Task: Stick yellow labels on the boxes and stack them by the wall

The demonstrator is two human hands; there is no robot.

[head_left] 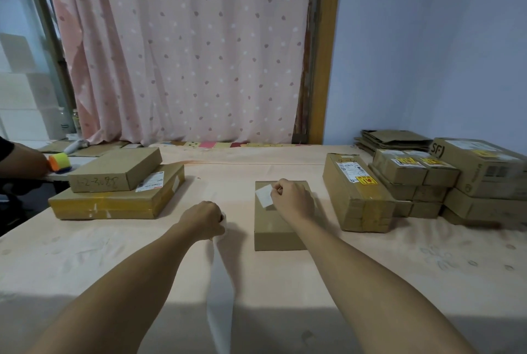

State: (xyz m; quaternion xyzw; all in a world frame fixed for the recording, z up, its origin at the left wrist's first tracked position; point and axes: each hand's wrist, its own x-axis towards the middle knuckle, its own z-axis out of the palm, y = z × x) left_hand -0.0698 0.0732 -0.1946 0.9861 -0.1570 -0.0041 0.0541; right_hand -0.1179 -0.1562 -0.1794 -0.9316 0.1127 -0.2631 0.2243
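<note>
the right hand [292, 199] is pinching a label [264, 195] in curled fingers, holding it just over the far half of the small box [281, 225], which is sitting on the counter [370, 268] directly before the person; the label is showing pale from here, so its yellow face is probably turning downward or away. the left hand [204, 219], just left of the small box, is gripping the backing strip [221, 296], which is trailing back toward the person. to do this well, one edge should be going down first on bare cardboard, then being smoothed flat so no crease is forming, with the strip being kept off the box top. right of the small box a long box [356, 197] is lying with a yellow label [366, 180] on it, and beyond that the labelled stack [456, 179] is sitting by the wall [427, 54]; the long box is lying in the path, so the carry is likely needing a lift over it. left of the small box two stacked boxes [114, 182] are waiting, and another person's arm [20, 162] is resting by an orange roll [58, 162]
</note>
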